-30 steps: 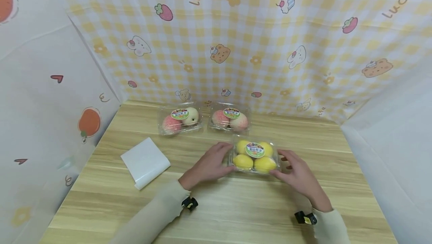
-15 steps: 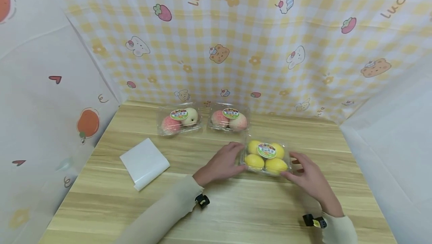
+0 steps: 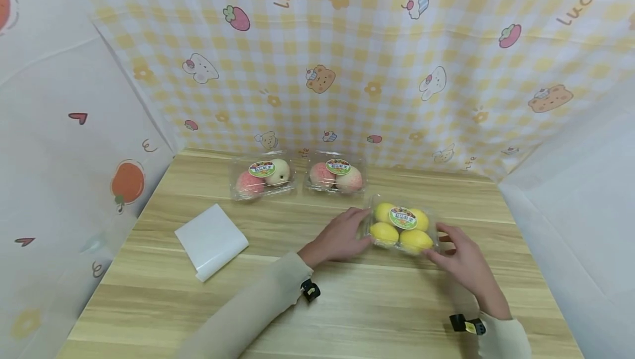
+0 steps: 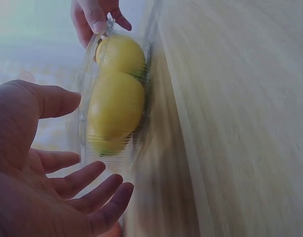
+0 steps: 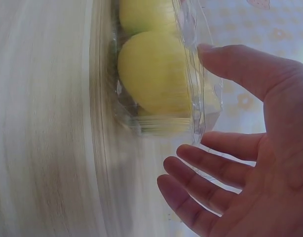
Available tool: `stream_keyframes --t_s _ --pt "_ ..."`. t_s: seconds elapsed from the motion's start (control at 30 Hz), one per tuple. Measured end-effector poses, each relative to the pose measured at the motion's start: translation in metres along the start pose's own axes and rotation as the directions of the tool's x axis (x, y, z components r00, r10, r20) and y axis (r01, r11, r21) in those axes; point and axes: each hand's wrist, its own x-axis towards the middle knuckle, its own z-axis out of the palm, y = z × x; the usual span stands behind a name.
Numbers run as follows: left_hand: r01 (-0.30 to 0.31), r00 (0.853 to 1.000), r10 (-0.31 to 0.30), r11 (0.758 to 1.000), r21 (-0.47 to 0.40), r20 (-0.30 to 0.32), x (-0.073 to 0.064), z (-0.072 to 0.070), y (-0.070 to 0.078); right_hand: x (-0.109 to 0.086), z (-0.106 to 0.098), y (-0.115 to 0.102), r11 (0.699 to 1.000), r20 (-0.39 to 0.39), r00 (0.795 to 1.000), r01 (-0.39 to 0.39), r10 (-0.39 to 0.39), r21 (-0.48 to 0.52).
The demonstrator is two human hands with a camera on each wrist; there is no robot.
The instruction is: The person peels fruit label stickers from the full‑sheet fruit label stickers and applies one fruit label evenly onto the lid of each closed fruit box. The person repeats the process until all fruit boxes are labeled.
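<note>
A clear plastic box (image 3: 403, 218) with several yellow lemons (image 3: 415, 240) inside and a round fruit label on its lid is at the right of the middle of the table. My left hand (image 3: 343, 237) holds its left end, thumb near the front corner and fingers along the side. At the opposite end my right hand (image 3: 464, 260) grips it likewise. In the left wrist view the thumb (image 4: 62, 101) is at the lid's rim, with the fingers spread below. The right wrist view has the other thumb (image 5: 225, 59) pressed to the rim of the box.
Two clear boxes of peaches, a left one (image 3: 263, 176) and a right one (image 3: 337, 173), stand at the back of the wooden table (image 3: 347, 315). A white sheet (image 3: 212, 242) with a curled edge lies at the left. Patterned cloth (image 3: 317, 44) hangs behind.
Both hands have carried the lemon box to the right, and it is now turned slightly. The peach boxes and the white sheet have stayed in place.
</note>
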Motion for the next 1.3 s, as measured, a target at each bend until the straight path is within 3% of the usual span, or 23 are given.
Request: stream_keyframes --t_s 0.6,1.3 --pt "0.042 0.999 -0.041 0.981 -0.192 0.008 0.028 0.015 -0.001 0.004 0.003 0.002 0.99 -0.037 0.989 -0.142 0.142 -0.002" --pt "0.057 0.996 -0.075 0.961 -0.27 -0.057 0.069 0.029 -0.003 0.026 0.007 0.005 0.96 -0.065 0.958 -0.281 0.281 0.003"
